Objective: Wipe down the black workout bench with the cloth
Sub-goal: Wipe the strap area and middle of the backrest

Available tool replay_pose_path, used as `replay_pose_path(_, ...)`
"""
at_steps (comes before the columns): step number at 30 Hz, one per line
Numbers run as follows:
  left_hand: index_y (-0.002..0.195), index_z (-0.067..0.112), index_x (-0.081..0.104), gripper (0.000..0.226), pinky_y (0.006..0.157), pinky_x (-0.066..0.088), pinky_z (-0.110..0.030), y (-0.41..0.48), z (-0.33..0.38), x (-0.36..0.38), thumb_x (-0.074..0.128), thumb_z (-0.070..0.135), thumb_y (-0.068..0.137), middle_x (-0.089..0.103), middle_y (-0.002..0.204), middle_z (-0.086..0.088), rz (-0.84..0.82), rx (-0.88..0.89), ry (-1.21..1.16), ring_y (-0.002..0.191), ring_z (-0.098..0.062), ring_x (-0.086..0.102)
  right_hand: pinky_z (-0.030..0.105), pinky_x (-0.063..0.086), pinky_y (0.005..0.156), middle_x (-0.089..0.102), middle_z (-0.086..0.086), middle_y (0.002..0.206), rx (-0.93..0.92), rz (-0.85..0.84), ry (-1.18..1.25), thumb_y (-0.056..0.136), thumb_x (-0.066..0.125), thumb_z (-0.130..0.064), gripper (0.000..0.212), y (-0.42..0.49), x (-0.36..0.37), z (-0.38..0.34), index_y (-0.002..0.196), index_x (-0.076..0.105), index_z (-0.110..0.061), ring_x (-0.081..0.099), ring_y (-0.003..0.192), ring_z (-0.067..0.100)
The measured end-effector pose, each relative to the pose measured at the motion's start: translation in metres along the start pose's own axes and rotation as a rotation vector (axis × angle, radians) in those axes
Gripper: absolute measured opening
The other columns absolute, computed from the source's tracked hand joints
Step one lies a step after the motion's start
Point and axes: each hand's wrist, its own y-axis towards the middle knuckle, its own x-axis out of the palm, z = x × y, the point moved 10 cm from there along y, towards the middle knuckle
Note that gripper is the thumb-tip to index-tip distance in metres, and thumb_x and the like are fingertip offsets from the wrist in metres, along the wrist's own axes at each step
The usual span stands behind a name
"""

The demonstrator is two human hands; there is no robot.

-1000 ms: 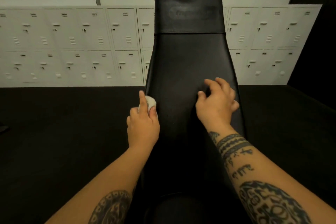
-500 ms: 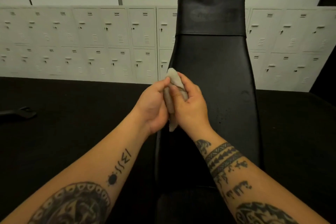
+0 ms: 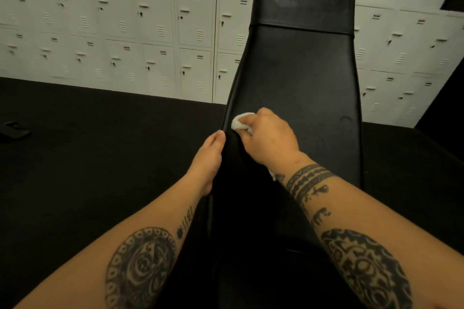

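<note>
Gripped a balled white cloth (image 3: 241, 121) in the right hand (image 3: 270, 138), fingers curled round it, and pressed it onto the black workout bench (image 3: 301, 77) near the pad's 9 o'clock edge. Laid the left hand (image 3: 208, 158) along that same edge, at 7 o'clock of the cloth, touching the pad; showed only one straight finger, the rest hidden behind the pad's side, so could not tell whether spread or hooked. Faced white lockers (image 3: 113, 32) at 12 o'clock beyond the black floor (image 3: 75, 158), with a small dark object (image 3: 13, 129) at 9 o'clock, too blurred to name.
</note>
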Motion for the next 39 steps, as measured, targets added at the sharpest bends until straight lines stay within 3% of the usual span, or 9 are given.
replay_pose_path(4,0.152,0.035,0.042,0.055,0.116,0.035,-0.043,0.002,0.003,0.002,0.037,0.059,0.103,0.05,0.152,0.003,0.017,0.084,0.114,0.137,-0.019,0.048,0.038,0.046,0.073,0.051,0.0,0.106,-0.124,-0.114,-0.187,0.096,0.049,-0.04,0.032,-0.028,0.012,-0.005,0.126,0.06,-0.04,0.061,0.092,0.03)
replay_pose_path(6,0.157,0.033,0.031,0.059,0.118,0.024,-0.036,-0.002,0.007,0.004,0.03,0.059,0.105,0.036,0.161,0.006,0.03,0.132,0.228,0.148,-0.018,0.033,0.039,0.046,0.073,0.052,0.001,0.105,-0.088,-0.082,-0.258,0.095,0.048,-0.038,0.03,-0.025,-0.001,0.007,0.122,0.063,-0.04,0.062,0.091,0.031)
replay_pose_path(8,0.159,0.031,0.027,0.062,0.116,0.024,-0.034,-0.006,0.008,0.004,0.026,0.061,0.104,0.033,0.163,0.006,0.055,0.176,0.289,0.15,-0.018,0.029,0.038,0.047,0.07,0.053,0.003,0.104,-0.004,0.012,-0.265,0.095,0.048,-0.036,0.028,-0.012,-0.016,0.016,0.117,0.066,-0.037,0.062,0.088,0.033)
replay_pose_path(11,0.159,0.03,0.028,0.063,0.114,0.026,-0.033,-0.003,0.008,0.002,0.026,0.061,0.104,0.034,0.162,0.004,0.08,0.21,0.3,0.149,-0.019,0.03,0.036,0.045,0.069,0.054,0.003,0.103,0.071,0.088,-0.158,0.096,0.048,-0.035,0.026,0.005,-0.017,0.009,0.111,0.068,-0.04,0.061,0.088,0.033)
replay_pose_path(15,0.158,0.028,0.031,0.059,0.105,0.025,-0.026,0.0,0.006,0.0,0.029,0.056,0.106,0.037,0.161,0.001,0.083,0.235,0.291,0.148,-0.02,0.033,0.038,0.048,0.075,0.055,0.002,0.109,-0.085,-0.03,-0.178,0.095,0.049,-0.039,0.029,-0.017,0.012,-0.012,0.12,0.063,-0.041,0.063,0.092,0.033)
replay_pose_path(19,0.158,0.028,0.03,0.064,0.114,0.027,-0.034,0.002,0.006,0.0,0.03,0.06,0.104,0.036,0.162,0.002,0.098,0.226,0.339,0.148,-0.021,0.032,0.04,0.049,0.077,0.054,0.0,0.11,-0.084,-0.102,-0.292,0.095,0.048,-0.039,0.035,-0.039,0.008,0.009,0.128,0.058,-0.041,0.062,0.094,0.03)
replay_pose_path(24,0.157,0.031,0.033,0.081,0.116,0.035,-0.04,0.0,0.006,0.001,0.038,0.076,0.091,0.046,0.155,0.003,0.1,0.247,0.336,0.143,-0.022,0.042,0.038,0.047,0.073,0.056,0.004,0.106,0.108,0.091,-0.204,0.094,0.051,-0.035,0.03,-0.012,-0.021,0.029,0.118,0.068,-0.035,0.062,0.093,0.035)
replay_pose_path(31,0.157,0.033,0.031,0.076,0.117,0.036,-0.046,0.001,0.002,-0.005,0.043,0.073,0.093,0.046,0.155,0.001,0.129,0.233,0.341,0.142,-0.024,0.042,0.039,0.05,0.073,0.055,0.001,0.107,-0.084,-0.055,-0.238,0.094,0.051,-0.041,0.035,-0.05,0.01,0.016,0.127,0.061,-0.04,0.063,0.091,0.031)
replay_pose_path(39,0.159,0.033,0.027,0.07,0.116,0.035,-0.044,0.003,0.002,-0.002,0.044,0.065,0.098,0.042,0.158,0.0,0.104,0.213,0.307,0.144,-0.024,0.04,0.036,0.044,0.072,0.057,0.003,0.107,0.136,0.092,-0.175,0.094,0.05,-0.035,0.027,-0.02,-0.012,0.015,0.113,0.07,-0.035,0.063,0.093,0.034)
